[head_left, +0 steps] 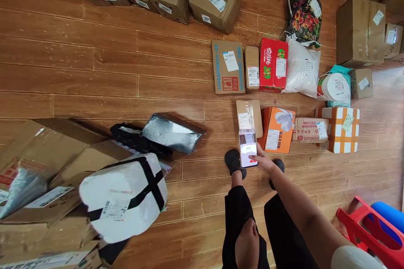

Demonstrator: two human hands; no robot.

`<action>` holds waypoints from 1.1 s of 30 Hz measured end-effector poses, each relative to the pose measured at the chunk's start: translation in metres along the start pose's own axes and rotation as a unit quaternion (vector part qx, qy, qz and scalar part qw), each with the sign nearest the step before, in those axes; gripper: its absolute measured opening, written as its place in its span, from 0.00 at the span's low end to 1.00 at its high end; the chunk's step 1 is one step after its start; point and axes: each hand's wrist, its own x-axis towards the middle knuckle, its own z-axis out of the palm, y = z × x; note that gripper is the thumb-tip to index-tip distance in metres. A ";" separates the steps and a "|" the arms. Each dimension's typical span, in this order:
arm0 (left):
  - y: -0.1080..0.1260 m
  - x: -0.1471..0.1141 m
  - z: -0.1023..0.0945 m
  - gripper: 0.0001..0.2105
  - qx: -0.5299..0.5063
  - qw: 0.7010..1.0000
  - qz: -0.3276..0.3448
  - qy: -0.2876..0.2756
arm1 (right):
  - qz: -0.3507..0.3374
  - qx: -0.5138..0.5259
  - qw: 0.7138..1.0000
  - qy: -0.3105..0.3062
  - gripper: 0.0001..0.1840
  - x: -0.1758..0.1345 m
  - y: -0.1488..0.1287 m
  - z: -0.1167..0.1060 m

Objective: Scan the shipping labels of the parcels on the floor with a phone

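My right hand [261,159] is closed around a smartphone [248,151], its thumb over the lit screen. The phone's upper end overlaps the lower part of a small brown cardboard box [252,111] with a white label. Close by on the right lies an orange box [280,128] with a pale flower print. My left hand [248,241] hangs low against the black trouser leg; its fingers are hidden from this angle. Below the phone are my feet in dark clogs [232,160].
Labelled parcels lie in rows ahead, including a red box [273,65] and a white sack [303,67]. A silver parcel [172,132], a white black-taped bundle [126,197] and cartons [53,143] crowd the left. A red plastic stool [372,231] stands at lower right.
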 end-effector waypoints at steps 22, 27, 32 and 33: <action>-0.001 0.000 0.004 0.15 -0.034 0.999 -0.012 0.018 | -0.036 -0.058 0.996 0.053 0.26 0.028 0.000 -0.014; 0.001 0.000 0.001 0.15 -0.054 0.998 -0.011 0.011 | -0.036 -0.055 0.997 0.048 0.27 0.029 -0.002 -0.013; 0.001 -0.001 0.002 0.15 -0.071 0.997 -0.006 0.020 | -0.039 -0.054 0.997 0.043 0.27 0.029 -0.002 -0.013; 0.000 -0.001 0.002 0.15 -0.074 0.997 -0.007 0.019 | -0.040 -0.055 0.997 0.042 0.27 0.029 -0.002 -0.012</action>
